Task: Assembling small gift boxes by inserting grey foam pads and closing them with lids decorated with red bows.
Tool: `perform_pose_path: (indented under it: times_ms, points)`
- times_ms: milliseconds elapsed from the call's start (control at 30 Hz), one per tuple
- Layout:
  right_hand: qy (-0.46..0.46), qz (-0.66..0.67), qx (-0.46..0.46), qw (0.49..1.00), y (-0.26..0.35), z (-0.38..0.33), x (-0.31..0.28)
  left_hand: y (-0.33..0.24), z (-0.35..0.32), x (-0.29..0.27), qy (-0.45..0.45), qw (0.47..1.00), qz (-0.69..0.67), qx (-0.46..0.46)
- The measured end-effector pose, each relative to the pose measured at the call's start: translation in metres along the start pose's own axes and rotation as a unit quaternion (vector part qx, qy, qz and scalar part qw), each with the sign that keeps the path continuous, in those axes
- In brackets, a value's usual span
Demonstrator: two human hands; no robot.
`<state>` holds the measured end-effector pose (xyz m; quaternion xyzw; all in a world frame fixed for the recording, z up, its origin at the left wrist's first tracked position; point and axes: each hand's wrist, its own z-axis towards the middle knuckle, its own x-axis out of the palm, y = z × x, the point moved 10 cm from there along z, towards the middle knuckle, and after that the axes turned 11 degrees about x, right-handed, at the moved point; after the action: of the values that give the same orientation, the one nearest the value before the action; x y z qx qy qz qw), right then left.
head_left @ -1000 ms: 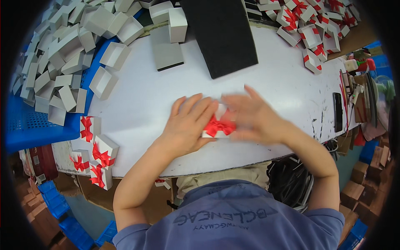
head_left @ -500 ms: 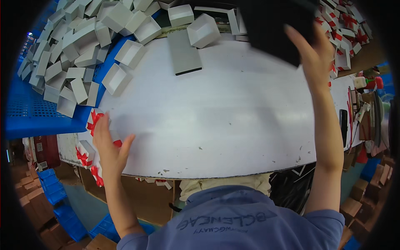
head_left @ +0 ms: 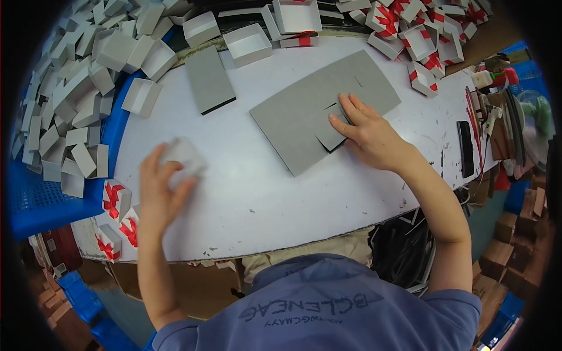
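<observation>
A small white box point(head_left: 188, 157), smeared by motion, is at the fingertips of my left hand point(head_left: 158, 190), whose fingers and thumb are curled around its near side. My right hand point(head_left: 372, 134) is over a large grey foam sheet point(head_left: 293, 120) lying flat and slantwise on the table. Its thumb and bent fingers press at the edge of a small cut foam piece point(head_left: 332, 130) within that sheet, where dark gaps show. The underside of the piece and part of its edge are hidden by the fingers.
A narrow grey foam block point(head_left: 209, 79) lies on the white table point(head_left: 257, 205). White open boxes point(head_left: 76, 88) heap up in a blue crate point(head_left: 44, 202) at left. Red-bowed boxes stand near left point(head_left: 116, 199) and far right point(head_left: 418, 44). A phone point(head_left: 465, 149) lies at right.
The large sheet, held up dark side showing, now lies grey side up on the table. My right hand came down toward the middle. My left hand now has a white box.
</observation>
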<state>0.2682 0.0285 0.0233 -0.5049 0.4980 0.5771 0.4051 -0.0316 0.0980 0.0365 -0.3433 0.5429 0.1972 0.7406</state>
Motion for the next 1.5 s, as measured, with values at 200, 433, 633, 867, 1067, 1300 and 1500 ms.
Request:
perform_pose_path:
  times_ms: [200,433,633,867,1067,1300,1500]
  points:
    - [-0.036,-0.132,-0.023,0.990,0.027,-0.005,0.012,-0.100,0.010,0.004,-0.113,0.955,-0.248,0.120]
    - [-0.080,0.292,0.035,0.953,0.034,-0.009,0.009,-0.171,0.109,0.037,-0.164,0.889,-0.374,0.207]
    - [-0.082,-0.037,-0.051,0.995,0.045,-0.037,0.011,-0.128,0.146,0.070,-0.206,0.953,-0.119,0.188]
    - [-0.102,0.012,-0.027,0.994,0.037,-0.026,-0.034,-0.096,0.086,-0.006,-0.303,0.911,-0.218,0.174]
    - [-0.061,-0.057,-0.040,0.996,0.075,0.006,-0.005,-0.087,0.009,0.011,-0.248,0.913,-0.295,0.134]
    - [-0.087,-0.065,0.014,0.994,0.083,0.001,0.008,-0.070,-0.030,0.032,-0.104,0.988,-0.112,0.032]
    - [-0.083,0.046,0.020,0.995,0.080,-0.012,0.032,-0.077,-0.017,0.028,-0.078,0.987,-0.122,0.073]
